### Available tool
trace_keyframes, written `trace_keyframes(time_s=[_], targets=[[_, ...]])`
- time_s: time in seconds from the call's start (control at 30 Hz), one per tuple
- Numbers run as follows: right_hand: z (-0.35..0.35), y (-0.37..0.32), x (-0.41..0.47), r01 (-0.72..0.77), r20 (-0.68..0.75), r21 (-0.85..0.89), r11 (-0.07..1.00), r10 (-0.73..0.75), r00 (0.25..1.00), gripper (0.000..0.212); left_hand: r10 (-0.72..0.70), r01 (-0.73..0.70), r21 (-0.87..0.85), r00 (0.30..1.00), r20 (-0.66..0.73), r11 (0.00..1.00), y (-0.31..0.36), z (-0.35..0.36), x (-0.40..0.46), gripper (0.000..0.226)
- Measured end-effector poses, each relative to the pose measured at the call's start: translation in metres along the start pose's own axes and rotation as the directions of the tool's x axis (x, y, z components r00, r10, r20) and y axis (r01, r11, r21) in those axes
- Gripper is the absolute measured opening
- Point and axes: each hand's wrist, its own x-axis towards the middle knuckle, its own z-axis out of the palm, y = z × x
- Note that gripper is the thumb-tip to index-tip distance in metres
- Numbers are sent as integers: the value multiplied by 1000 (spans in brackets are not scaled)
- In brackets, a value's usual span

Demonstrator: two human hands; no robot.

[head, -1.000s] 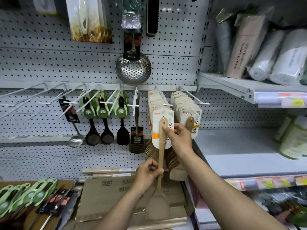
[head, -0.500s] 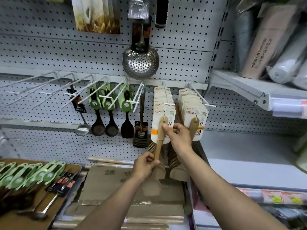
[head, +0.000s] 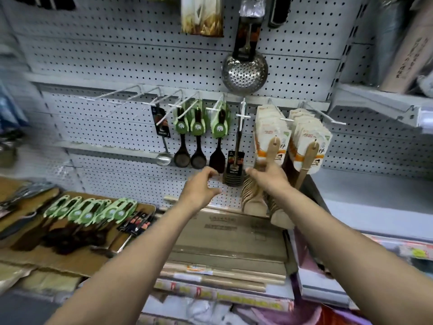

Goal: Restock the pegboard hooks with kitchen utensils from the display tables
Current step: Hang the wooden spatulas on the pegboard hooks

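Right, wooden spatula [head: 269, 158] hangs on its hook [head: 280, 113] at the front of the left pack of carded spatulas, handle top against the white-and-orange card. A second pack [head: 309, 146] hangs on the next hook to the right, just beside it.

Right hand [head: 267, 178] sits in front of the lower handle of the front spatula, fingers spread and roughly straight, thumb pointing left; gripping nothing that I can see. Whether it touches the handle: cannot tell, motion blur. Forearm runs up from the lower right.

Left hand [head: 201, 186] is just left of it, near but apart, in front of the pegboard [head: 117, 57]. Fingers loosely curved, thumb under them, holding nothing. Forearm comes in from the lower left.

Further left on the rail: black slotted turner [head: 235, 170], three dark spoons on green cards [head: 199, 127], a steel ladle [head: 164, 158], then bare hooks [head: 131, 95]. Steel skimmer [head: 244, 71] hangs above.

Worktop [head: 28, 259] at lower left carries more green-carded utensils [head: 93, 209]. Flat cardboard packs [head: 229, 240] lie below the hands.
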Motion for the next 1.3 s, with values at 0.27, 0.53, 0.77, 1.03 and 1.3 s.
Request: trace_keyframes(time_s=[0.27, 0.53, 0.77, 1.03, 1.3], targets=[[37, -148, -96, 556, 255, -551, 623, -508, 823, 66, 223, -136, 502, 968, -117, 854, -34, -187, -86, 53], [121, -239, -199, 729, 256, -522, 443, -733, 630, 60, 282, -91, 584, 928, -245, 807, -115, -312, -186, 52], [213, -293, -260, 810, 313, -411, 419, -769, 557, 62, 228, 8, 610, 924, -308, 792, -178, -394, -256, 53], [322, -384, -264, 877, 364, -304, 371, -806, 467, 62, 163, 107, 572, 902, -401, 813, -273, -478, -259, 52], [453, -502, -223, 896, 371, -228, 381, -817, 442, 63, 118, 173, 585, 898, -425, 793, -373, -595, -202, 50]])
